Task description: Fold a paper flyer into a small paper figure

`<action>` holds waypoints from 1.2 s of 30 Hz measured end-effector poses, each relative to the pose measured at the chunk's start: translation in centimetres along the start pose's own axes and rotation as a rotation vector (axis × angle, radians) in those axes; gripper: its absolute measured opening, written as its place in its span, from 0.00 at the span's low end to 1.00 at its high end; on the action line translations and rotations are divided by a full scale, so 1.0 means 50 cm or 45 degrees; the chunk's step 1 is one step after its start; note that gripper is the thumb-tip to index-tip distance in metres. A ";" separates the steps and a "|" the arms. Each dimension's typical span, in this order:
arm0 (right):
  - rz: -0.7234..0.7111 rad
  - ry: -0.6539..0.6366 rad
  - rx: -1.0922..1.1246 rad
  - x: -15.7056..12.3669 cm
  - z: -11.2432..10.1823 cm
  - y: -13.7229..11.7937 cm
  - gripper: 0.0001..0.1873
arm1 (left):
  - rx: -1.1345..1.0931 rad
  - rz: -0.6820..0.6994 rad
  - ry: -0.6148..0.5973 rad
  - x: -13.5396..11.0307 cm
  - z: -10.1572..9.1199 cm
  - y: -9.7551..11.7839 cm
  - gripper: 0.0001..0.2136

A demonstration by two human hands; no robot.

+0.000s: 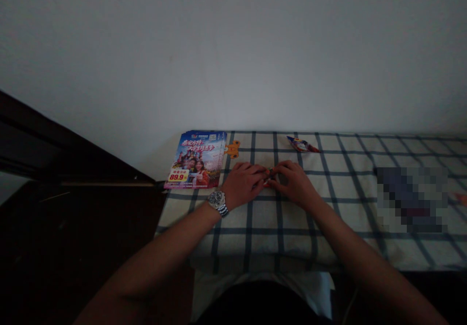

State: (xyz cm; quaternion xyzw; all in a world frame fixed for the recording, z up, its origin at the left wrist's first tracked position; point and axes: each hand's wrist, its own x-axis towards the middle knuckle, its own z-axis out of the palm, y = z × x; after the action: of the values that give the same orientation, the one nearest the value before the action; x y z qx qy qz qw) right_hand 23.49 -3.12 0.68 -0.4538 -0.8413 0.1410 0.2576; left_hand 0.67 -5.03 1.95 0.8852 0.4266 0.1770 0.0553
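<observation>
Both my hands meet over the checked cloth near the middle of the table. Between their fingertips is a small folded paper (pixel 267 183) with red and other bright colours, mostly hidden by the fingers. My left hand (pixel 245 181), with a metal watch (pixel 218 202) on its wrist, has its fingers bent over the paper's left part. My right hand (pixel 292 181) pinches the right part between thumb and fingers. Left of my left hand lies a stack of printed flyers (pixel 197 162). A folded paper piece (pixel 303 145) in blue, white and red lies farther back, beyond my right hand.
An orange-brown cartoon bear figure (pixel 232 149) is beside the flyers' right edge. The checked tablecloth (pixel 343 169) covers the table, which stands against a pale wall (pixel 255 62). A blurred-out dark item (pixel 412 201) lies at the right. The dark floor shows at the left.
</observation>
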 end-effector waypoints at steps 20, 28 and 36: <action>0.050 -0.012 -0.085 -0.001 0.006 -0.008 0.13 | 0.032 -0.059 0.055 0.001 0.013 0.008 0.13; 0.048 0.010 -0.092 -0.001 0.011 -0.008 0.14 | 0.053 -0.066 0.054 0.002 0.016 0.012 0.13; 0.024 0.005 -0.117 -0.005 0.008 -0.013 0.12 | 0.061 -0.073 0.043 0.002 0.012 0.013 0.13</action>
State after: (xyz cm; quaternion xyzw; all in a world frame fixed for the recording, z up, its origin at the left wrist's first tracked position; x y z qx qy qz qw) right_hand 22.95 -3.69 0.58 -0.4733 -0.8421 0.1038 0.2368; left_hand 1.43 -5.33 1.59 0.8706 0.4568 0.1801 0.0321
